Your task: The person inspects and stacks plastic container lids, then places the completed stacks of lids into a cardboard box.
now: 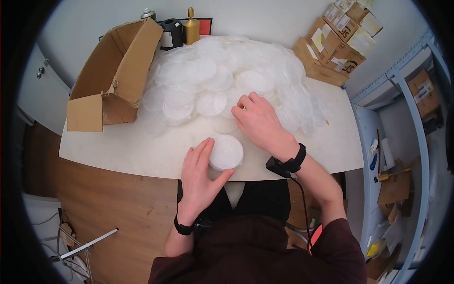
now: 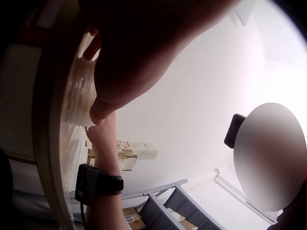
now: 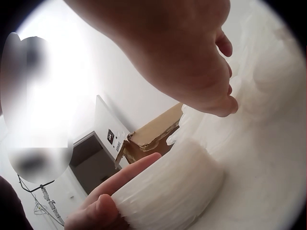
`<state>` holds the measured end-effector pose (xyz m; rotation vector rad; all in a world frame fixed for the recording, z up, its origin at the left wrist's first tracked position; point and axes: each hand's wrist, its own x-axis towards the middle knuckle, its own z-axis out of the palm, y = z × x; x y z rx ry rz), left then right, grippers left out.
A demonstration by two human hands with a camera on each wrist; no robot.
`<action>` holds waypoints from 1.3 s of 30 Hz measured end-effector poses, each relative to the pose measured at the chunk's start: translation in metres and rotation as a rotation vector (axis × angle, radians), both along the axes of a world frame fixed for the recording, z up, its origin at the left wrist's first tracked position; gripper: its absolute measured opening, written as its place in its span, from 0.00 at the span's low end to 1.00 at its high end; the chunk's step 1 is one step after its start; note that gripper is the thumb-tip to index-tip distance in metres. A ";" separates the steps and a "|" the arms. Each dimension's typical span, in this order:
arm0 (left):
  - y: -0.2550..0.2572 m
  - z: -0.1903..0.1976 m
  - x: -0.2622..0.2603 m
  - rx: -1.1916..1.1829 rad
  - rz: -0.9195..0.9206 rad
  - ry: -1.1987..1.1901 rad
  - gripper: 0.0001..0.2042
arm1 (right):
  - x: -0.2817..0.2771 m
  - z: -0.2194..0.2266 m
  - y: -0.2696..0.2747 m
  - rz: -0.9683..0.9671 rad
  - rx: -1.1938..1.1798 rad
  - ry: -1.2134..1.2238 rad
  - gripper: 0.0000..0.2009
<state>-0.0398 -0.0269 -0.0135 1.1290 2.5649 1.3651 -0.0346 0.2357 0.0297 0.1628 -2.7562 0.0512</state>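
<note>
A stack of thin, round, translucent white plastic discs [image 1: 226, 152] stands near the table's front edge. Around its left and near sides, my left hand [image 1: 197, 174] holds it between fingers and thumb; the right wrist view shows the layered side of the stack [image 3: 170, 191] beside that hand's fingers. Farther forward, my right hand [image 1: 260, 122] is at the near edge of a large heap of loose plastic discs [image 1: 210, 78]. Its fingers are bent and point down toward the heap; the fingertips are partly hidden, and I cannot tell if they pinch a disc.
An open cardboard box [image 1: 109, 71] stands on the table's left side. Behind the heap are a black container [image 1: 171, 35] and a gold-coloured bottle [image 1: 191, 29]. Stacked cartons [image 1: 333, 45] occupy the back right corner, and a blue-grey shelf [image 1: 409, 109] stands beyond the table's right edge.
</note>
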 end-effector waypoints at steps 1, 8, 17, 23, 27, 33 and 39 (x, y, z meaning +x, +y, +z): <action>0.000 -0.001 0.000 0.001 0.002 -0.003 0.45 | 0.001 0.002 0.000 0.006 0.016 0.024 0.06; 0.001 0.000 0.001 0.039 0.018 0.043 0.51 | 0.045 0.066 -0.010 0.063 -0.054 -0.141 0.04; 0.000 0.003 0.000 0.006 0.003 -0.014 0.56 | 0.079 0.038 -0.052 0.277 -0.341 -0.200 0.09; 0.000 0.006 0.001 -0.002 0.000 -0.020 0.52 | 0.079 0.029 -0.046 0.330 -0.389 -0.106 0.10; 0.001 0.004 0.000 -0.032 -0.009 -0.003 0.50 | 0.051 0.040 -0.026 0.165 -0.564 -0.228 0.08; 0.002 0.003 0.000 0.027 0.004 0.026 0.46 | -0.021 -0.004 -0.006 0.097 -0.160 0.026 0.06; 0.000 -0.001 0.001 -0.029 0.008 0.023 0.51 | -0.020 0.002 -0.006 0.145 -0.031 0.026 0.02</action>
